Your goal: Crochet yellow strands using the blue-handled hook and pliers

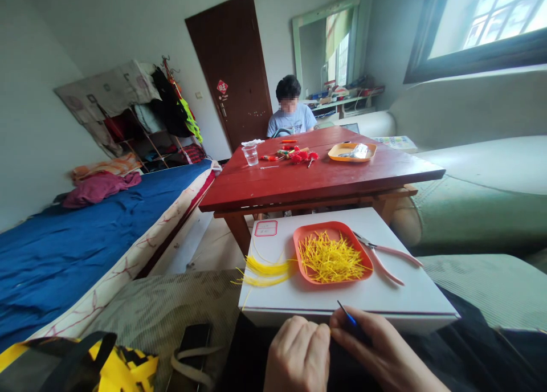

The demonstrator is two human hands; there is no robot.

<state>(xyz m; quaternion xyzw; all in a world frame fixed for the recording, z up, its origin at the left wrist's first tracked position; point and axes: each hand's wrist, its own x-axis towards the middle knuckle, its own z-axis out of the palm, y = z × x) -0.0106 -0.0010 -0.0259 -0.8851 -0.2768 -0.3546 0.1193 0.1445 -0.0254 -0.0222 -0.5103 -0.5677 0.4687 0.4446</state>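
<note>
The right hand (pixel 376 341) grips a blue tool (pixel 351 320); the left hand (pixel 299 352), near it, curls inward, any hold hidden. A white box (pixel 393 296), bearing an orange tray (pixel 307 232) and pliers (pixel 371 245), stands before the far red table (pixel 277 190).

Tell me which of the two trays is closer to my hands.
The red-orange tray on the white box, holding the yellow strands. The other, a yellow-orange tray, sits farther off on the red table.
</note>
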